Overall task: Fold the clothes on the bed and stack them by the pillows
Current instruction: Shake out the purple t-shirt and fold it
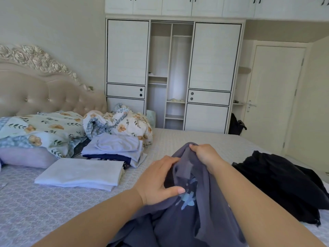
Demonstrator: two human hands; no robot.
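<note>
here, both hands hold a grey shirt [179,216] bunched on the bed [35,207]: the right hand [204,154] pinches its far top edge, the left hand [158,179] rests open on it. folded clothes [80,172] lie far left, by the pillows [26,157].

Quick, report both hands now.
Left hand: open, fingers resting on the grey-blue garment.
Right hand: gripping the garment's top edge.
</note>
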